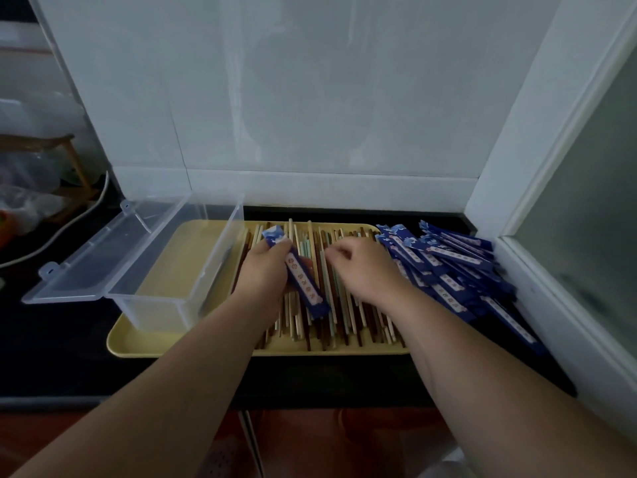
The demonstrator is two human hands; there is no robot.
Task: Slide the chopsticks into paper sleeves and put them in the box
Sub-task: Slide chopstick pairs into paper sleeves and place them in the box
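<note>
Box (pixel 220 250), clear, lid open, at left end of yellow tray (pixel 127 343): 0 sleeved pairs visible inside.
Chopsticks (pixel 344 315), loose: tray's right half.
Sleeve pile (pixel 458 267): off tray's right edge.
Left hand (pixel 265 270): grips 1 blue sleeve (pixel 303 281).
Right hand (pixel 362 267): fingers curled among chopsticks, grasp unclear.
Progress: seemingly just begun.

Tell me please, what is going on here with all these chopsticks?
A person is packing chopsticks into paper sleeves. The left hand holds one blue paper sleeve above the yellow tray, where the loose chopsticks lie. The right hand reaches into them with fingers curled; whether it grips any is unclear. A pile of blue sleeves lies right of the tray. The clear plastic box stands open on the tray's left side and appears empty.
</note>
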